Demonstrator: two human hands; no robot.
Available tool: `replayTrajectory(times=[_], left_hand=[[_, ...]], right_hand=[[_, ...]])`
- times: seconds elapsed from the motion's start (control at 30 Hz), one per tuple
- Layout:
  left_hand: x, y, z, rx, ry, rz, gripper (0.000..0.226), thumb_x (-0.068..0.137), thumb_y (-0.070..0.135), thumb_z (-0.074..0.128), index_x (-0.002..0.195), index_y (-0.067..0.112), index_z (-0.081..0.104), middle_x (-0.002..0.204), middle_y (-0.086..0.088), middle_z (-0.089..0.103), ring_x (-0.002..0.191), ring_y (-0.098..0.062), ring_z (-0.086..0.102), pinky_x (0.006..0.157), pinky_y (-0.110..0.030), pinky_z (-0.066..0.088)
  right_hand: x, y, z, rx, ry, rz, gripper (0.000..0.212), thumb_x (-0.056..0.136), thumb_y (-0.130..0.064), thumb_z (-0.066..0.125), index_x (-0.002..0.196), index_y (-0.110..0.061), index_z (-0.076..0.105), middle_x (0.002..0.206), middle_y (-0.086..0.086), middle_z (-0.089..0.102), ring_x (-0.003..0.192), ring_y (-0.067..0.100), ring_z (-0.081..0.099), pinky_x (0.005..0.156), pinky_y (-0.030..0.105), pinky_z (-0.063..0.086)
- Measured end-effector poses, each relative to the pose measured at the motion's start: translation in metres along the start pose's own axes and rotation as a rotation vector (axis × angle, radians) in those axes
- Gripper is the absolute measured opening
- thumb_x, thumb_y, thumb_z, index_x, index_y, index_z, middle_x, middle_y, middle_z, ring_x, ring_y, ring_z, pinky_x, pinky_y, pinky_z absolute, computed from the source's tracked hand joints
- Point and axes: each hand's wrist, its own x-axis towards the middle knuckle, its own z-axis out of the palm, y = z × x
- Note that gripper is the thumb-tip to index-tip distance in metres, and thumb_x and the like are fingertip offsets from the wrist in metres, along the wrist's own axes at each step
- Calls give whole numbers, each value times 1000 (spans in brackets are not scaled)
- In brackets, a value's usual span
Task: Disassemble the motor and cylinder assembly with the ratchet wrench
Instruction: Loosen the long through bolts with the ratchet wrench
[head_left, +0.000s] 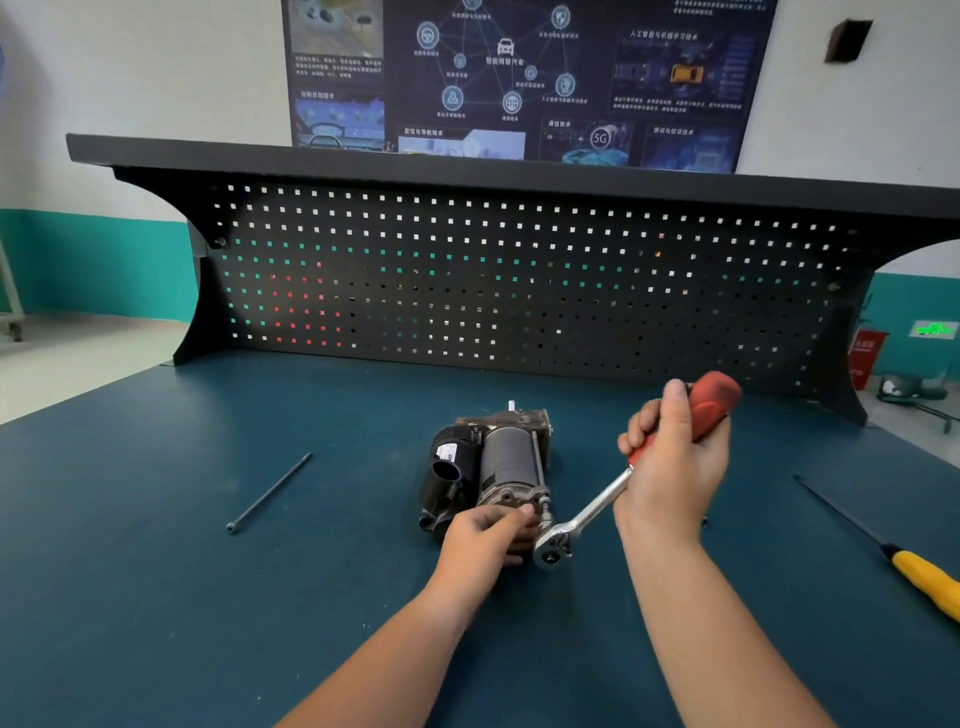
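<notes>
Right hand (675, 467) is gripping the red-handled chrome ratchet wrench (597, 506); left hand (483, 540) is clasping the probably heavy, rigid black metal motor assembly (506, 462) at its near end

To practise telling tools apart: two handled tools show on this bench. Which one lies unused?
The yellow-handled screwdriver, lying alone at the far right; the red-handled ratchet wrench is gripped by the right hand.
</notes>
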Motion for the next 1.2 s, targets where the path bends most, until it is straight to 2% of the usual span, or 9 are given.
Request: replayTrajectory(times=[0.17, 0.43, 0.6, 0.7, 0.83, 0.9, 0.97, 1.07, 1.2], left_hand=[[11, 9, 2, -24, -141, -96, 23, 87, 25, 66, 67, 15, 70, 57, 5, 61, 46, -5, 53, 48, -18, 45], [14, 7, -3, -24, -233, -202, 20, 79, 25, 73, 59, 21, 72, 66, -3, 62, 57, -15, 54, 46, -19, 47], [13, 3, 3, -122, -255, -201, 27, 89, 8, 60, 64, 15, 68, 58, 4, 64, 45, -4, 54, 49, -17, 45], [9, 0, 5, -147, -241, -208, 44, 89, -5, 45, 54, 15, 65, 54, 4, 55, 44, -6, 45, 48, -17, 43], [9, -2, 8, -164, -170, -241, 32, 88, -8, 36, 74, 13, 55, 66, -4, 43, 57, -12, 35, 51, -20, 44], [8, -1, 8, -161, -173, -226, 40, 88, -10, 35, 68, 14, 59, 66, -4, 46, 57, -12, 35, 51, -19, 39], [6, 0, 9, -156, -217, -200, 45, 88, -10, 39, 59, 15, 64, 68, -5, 52, 59, -13, 37, 50, -17, 36], [7, 1, 9, -193, -234, -182, 34, 89, 0, 55, 61, 12, 71, 67, -7, 63, 63, -16, 47, 52, -18, 40], [9, 0, 10, -263, -217, -200, 30, 84, 13, 62, 57, 16, 75, 57, 1, 64, 61, -15, 46, 57, -22, 40]], right_hand=[[2, 4, 3, -46, -59, -20, 13, 85, -24, 56, 79, -22, 45, 50, -11, 45, 42, 6, 39, 43, 18, 35], [0, 11, 12, -200, -257, -75, 10, 80, -21, 57, 85, -23, 49, 57, -10, 47, 44, 6, 41, 44, 18, 37], [-9, 14, 32, -457, -606, -89, 14, 72, -38, 62, 80, -38, 51, 63, -4, 44, 56, 17, 43, 55, 37, 40], [-21, 19, 44, -559, -894, -64, 18, 77, -33, 64, 87, -40, 51, 62, -10, 47, 56, 12, 46, 56, 37, 44], [-29, 28, 50, -626, -1171, 34, 20, 88, -19, 64, 105, -19, 53, 74, -2, 49, 61, 10, 45, 60, 30, 40], [-28, 28, 49, -541, -1103, 55, 22, 84, -20, 64, 104, -17, 55, 80, -2, 52, 66, 8, 45, 63, 25, 40], [-21, 25, 43, -382, -984, 147, 22, 80, -20, 61, 102, -20, 56, 68, -12, 51, 55, 3, 43, 54, 17, 39], [1, 20, 22, -109, -884, 293, 20, 78, -11, 60, 98, -17, 62, 54, -11, 44, 43, 3, 39, 45, 16, 36], [31, 15, -19, 343, -1077, 649, 16, 79, -12, 74, 92, -13, 66, 62, -6, 45, 51, 4, 43, 54, 15, 40]])
